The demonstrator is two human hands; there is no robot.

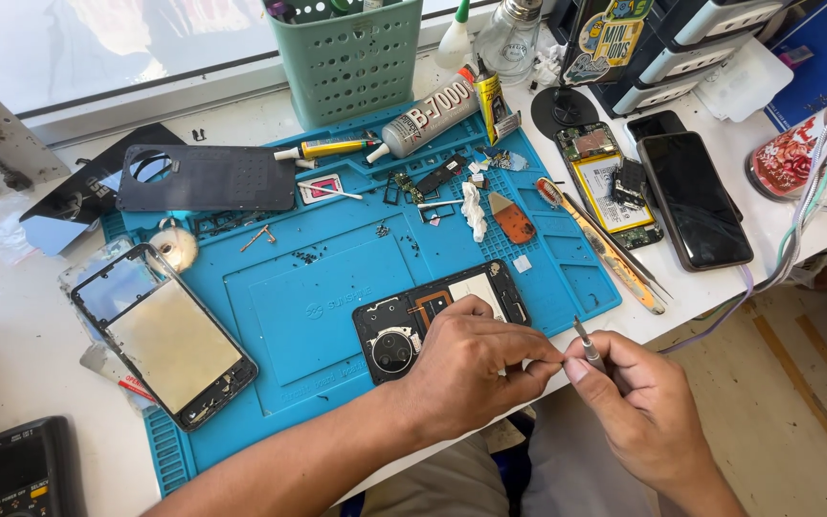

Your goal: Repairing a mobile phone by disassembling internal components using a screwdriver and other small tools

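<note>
Blue mat (337,287): silicone work mat on the white table (11,325), spread ahead of and to the left of both hands.
Meter: dark handheld meter (16,474) at the table's near edge, well left of the left hand.
Screen assembly: phone display frame (165,335) lying flat on the mat's left part, well left of the left hand, its pale inner face up.
Back cover: dark phone cover (208,177) with a round camera hole, far ahead and left of the hands.
Basket: green perforated basket (346,57) at the far side of the table, straight ahead of the left hand.
Glue tube: grey adhesive tube (423,120) lying beyond the mat's small trays, ahead of the hands.
Opened phone: black phone body (404,335) with a round camera ring, on the mat's near edge, partly under the left hand.
Left hand (466,369): rests over the opened phone, thumb and forefinger pinched together on something too small to make out, touching the right hand's fingertips.
Right hand (634,393): off the table's edge, closed around a slim metal screwdriver (588,343) whose tip points up, just beside the left fingertips.
Tweezers: metal tweezers (614,254) lying on the mat's right edge, ahead of the right hand.
Dark phone: intact phone (693,199), screen up, beside a circuit board with battery (605,182), ahead and right of the right hand.
</note>
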